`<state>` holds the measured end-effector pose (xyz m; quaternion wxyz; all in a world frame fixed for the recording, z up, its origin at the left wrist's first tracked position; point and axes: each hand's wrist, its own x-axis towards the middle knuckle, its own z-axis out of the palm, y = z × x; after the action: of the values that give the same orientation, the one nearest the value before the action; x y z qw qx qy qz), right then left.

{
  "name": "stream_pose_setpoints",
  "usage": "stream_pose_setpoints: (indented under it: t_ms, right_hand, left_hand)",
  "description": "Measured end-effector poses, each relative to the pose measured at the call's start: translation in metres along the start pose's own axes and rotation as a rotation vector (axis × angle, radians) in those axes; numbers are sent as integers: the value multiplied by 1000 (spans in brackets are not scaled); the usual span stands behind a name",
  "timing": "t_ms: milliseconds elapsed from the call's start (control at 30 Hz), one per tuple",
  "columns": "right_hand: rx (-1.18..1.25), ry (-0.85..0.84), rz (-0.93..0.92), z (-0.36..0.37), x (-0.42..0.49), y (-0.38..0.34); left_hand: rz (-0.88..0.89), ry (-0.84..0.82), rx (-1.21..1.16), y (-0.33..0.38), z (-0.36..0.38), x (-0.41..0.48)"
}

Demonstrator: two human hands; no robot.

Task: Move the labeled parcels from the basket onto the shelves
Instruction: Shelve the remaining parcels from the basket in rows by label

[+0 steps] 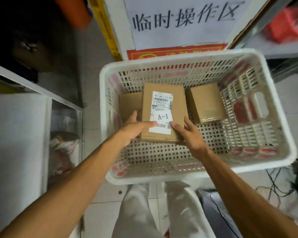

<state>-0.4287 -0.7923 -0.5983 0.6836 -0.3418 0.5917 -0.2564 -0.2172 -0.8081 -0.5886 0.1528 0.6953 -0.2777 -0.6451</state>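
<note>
A white perforated plastic basket (280,152) stands in front of me on the floor. Inside it a brown cardboard parcel (177,98) bears a white shipping label marked "A-1". My left hand (136,127) grips the parcel's near left corner, thumb on the label. My right hand (189,133) grips the near right corner, thumb on the label's edge. A second brown parcel (206,102) lies to the right in the basket, its near end taped. A third (129,103) lies partly under the held one at the left.
A white shelf unit (31,86) stands at the left with bagged parcels (65,145) on a lower level. A paper sign with black characters (184,16) hangs behind the basket. Cables (282,186) trail on the floor at the right. My legs are below the basket.
</note>
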Motion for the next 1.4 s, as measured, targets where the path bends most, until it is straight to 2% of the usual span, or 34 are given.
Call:
stream_pose_setpoints:
  t_ms: [133, 300, 467, 600, 700, 967, 1167, 1300, 1400]
  right_hand:
    - [29, 31, -140, 16, -39, -50]
    - [-55, -67, -342, 42, -63, -129]
    - [-150, -222, -581, 87, -79, -200]
    - [-201, -441, -791, 142, -113, -242]
    - [-169, -583, -847, 189, -138, -262]
    - [-147, -1024, -863, 318, -248, -264]
    - [-163, -1224, -885, 401, -344, -243]
    - [-177, -1302, -949, 445, -404, -218]
    - [-187, -1381, -963, 478, -442, -195]
  left_hand:
    - [147, 8, 18, 40, -17, -57]
    - [351, 125, -83, 85, -55, -127]
    - [558, 362, -227, 95, -89, -204]
    - [691, 586, -312, 79, -120, -270]
    - [781, 761, -361, 63, -139, -326]
    - [910, 1177, -452, -22, -164, -478]
    - [1008, 1425, -437, -85, -169, -576]
    - [954, 1604, -386, -129, -174, -635]
    - [934, 1665, -407, -168, -177, -670]
